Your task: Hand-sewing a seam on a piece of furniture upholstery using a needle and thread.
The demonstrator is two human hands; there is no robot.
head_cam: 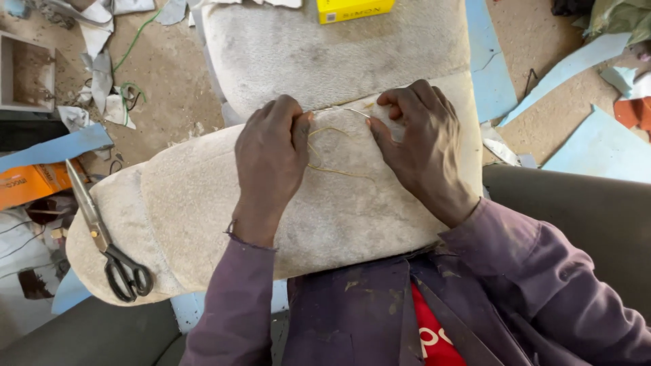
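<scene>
A beige fabric-covered cushion (203, 196) lies across my lap. My left hand (271, 152) rests on its top edge with fingers pinched on a curved needle (342, 110) and a yellowish thread (325, 149) that loops over the fabric. My right hand (417, 146) presses flat on the cushion just right of the needle, fingertips at the seam between this cushion and a second beige cushion (325, 54) behind it. Whether the right fingers also touch the needle tip I cannot tell.
Black-handled scissors (108, 237) lie on the cushion's left end. A yellow box (352, 9) sits on the far cushion. Blue foam scraps (590, 142), cloth offcuts (98, 74) and an orange box (30, 183) litter the sandy floor. A dark seat (583, 210) surrounds me.
</scene>
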